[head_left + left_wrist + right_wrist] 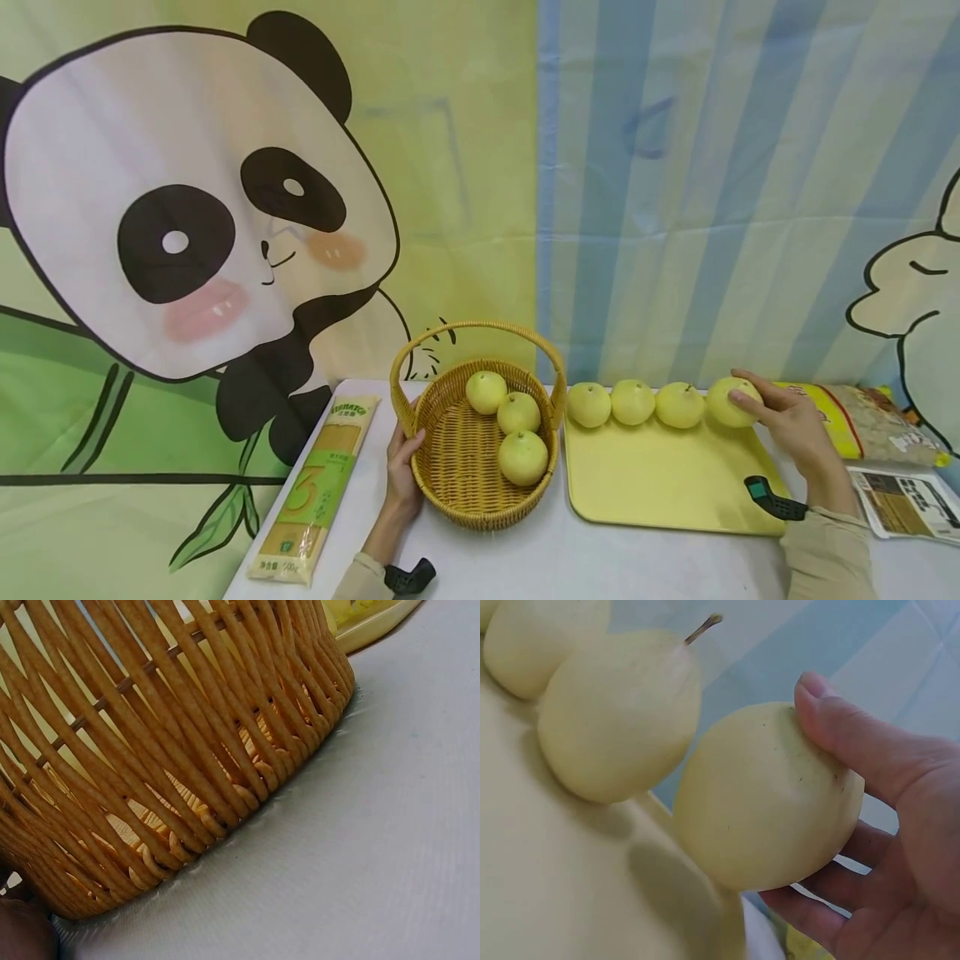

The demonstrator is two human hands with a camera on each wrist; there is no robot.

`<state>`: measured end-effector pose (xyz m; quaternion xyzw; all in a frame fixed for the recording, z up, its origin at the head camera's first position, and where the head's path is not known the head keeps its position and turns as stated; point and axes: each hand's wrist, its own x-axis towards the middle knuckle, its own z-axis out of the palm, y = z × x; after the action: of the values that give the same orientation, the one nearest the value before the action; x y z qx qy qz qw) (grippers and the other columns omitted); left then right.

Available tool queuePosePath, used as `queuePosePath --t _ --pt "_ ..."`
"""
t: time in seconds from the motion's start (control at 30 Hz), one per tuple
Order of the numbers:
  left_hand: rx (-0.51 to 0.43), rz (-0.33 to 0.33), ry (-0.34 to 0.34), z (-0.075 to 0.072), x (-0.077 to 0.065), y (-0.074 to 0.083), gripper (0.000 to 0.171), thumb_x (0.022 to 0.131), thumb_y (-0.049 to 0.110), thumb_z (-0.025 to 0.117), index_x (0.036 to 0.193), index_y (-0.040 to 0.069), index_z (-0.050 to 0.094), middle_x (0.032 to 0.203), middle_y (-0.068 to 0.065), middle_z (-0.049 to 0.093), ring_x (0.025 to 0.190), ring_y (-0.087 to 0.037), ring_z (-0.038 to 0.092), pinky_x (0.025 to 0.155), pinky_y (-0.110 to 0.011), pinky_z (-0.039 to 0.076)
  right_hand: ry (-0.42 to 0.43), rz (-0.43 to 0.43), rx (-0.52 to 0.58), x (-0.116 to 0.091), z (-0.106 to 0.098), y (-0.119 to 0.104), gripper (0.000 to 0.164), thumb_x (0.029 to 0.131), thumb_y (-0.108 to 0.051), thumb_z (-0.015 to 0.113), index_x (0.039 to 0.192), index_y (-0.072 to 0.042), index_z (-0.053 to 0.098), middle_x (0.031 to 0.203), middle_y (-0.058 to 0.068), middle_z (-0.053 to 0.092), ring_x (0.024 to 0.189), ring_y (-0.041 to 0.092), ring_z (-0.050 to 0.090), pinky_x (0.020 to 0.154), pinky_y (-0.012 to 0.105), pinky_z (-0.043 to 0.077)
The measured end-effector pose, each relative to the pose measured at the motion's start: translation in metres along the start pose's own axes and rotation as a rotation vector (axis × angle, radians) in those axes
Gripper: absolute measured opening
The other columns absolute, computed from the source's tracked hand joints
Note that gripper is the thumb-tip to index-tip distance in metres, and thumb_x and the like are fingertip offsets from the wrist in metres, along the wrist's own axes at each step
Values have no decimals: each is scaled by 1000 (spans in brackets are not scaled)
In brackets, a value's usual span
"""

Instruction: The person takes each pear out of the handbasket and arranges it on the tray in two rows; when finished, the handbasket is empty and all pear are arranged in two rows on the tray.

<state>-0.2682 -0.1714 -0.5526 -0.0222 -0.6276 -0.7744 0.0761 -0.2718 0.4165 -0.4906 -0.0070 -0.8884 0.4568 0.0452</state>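
My right hand (795,425) grips a pale yellow pear (733,402) at the back right corner of a yellow tray (675,487). In the right wrist view the thumb lies over the top of that pear (761,799) and the fingers wrap underneath; whether it touches the tray I cannot tell. Left of it, three more pears (632,402) line the tray's back edge. My left hand (403,475) holds the left side of a round wicker basket (457,467), thumb at the rim. Inside the basket lie three pears (522,458). Woven wall (187,720) fills much of the left wrist view.
A long packet of noodles (318,487) lies left of the basket. Beyond the tray on the right are a yellow-and-clear food bag (870,421) and a white-and-brown packet (907,502). A printed panda curtain (465,208) hangs behind the white table (525,558). The basket's handle (480,326) stands upright.
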Motion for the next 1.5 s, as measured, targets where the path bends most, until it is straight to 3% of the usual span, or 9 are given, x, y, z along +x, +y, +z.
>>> queuePosePath --t 0.37,0.47,0.6,0.8,0.97,1.17,1.27,1.33,1.5 --pt "10 -4 5 1 -2 3 62 103 21 43 164 23 39 167 -5 42 152 -26 40 113 -17 36 12 -52 -40 8 16 10 65 108 -46 57 165 -19 40 163 34 38 144 52 40 81 2 35" --pt "8 -7 3 2 -2 4 61 103 21 44 164 22 39 166 -5 43 152 -27 40 113 -17 37 15 -53 -21 9 19 11 65 110 -46 52 166 -19 37 162 35 38 135 19 53 80 4 36" --pt "5 -5 -3 2 -2 4 61 103 20 44 164 20 39 166 -6 42 151 -26 41 112 -16 38 11 -50 15 10 22 13 65 112 -47 47 167 -15 33 161 37 37 110 -20 37 80 3 38" --pt "-1 -2 -2 1 0 3 61 103 20 44 163 20 39 165 -6 43 150 -25 42 112 -16 38 -2 -53 49 13 25 17 66 113 -45 43 169 -13 28 162 38 34 108 -24 35 81 2 38" --pt "-5 -3 5 1 0 2 60 103 20 45 163 20 40 166 -7 43 151 -26 41 113 -17 38 1 -18 41 14 26 16 70 111 -48 47 170 -15 25 162 37 35 116 -10 44 80 2 37" --pt "11 -15 8 4 -2 4 61 103 21 44 163 23 40 166 -4 43 152 -25 41 116 -21 36 -14 23 51 11 27 9 78 109 -49 52 172 -20 16 168 38 22 146 57 33 92 7 41" --pt "14 -13 12 4 -3 5 61 102 21 44 163 23 40 166 -4 43 152 -25 41 117 -23 35 -8 20 67 10 28 6 81 109 -48 53 172 -19 11 171 36 13 151 63 22 124 39 37" --pt "7 -9 10 4 -3 5 62 102 20 44 164 23 40 166 -4 43 152 -25 41 117 -23 35 16 4 89 9 28 2 84 109 -46 55 172 -15 10 173 33 8 153 62 16 126 65 22" --pt "-7 -1 9 3 -2 5 62 102 19 44 163 23 40 166 -4 43 151 -26 42 116 -22 37 176 -1 97 7 26 -23 81 106 -47 61 170 -15 24 177 23 12 160 50 14 125 70 15"
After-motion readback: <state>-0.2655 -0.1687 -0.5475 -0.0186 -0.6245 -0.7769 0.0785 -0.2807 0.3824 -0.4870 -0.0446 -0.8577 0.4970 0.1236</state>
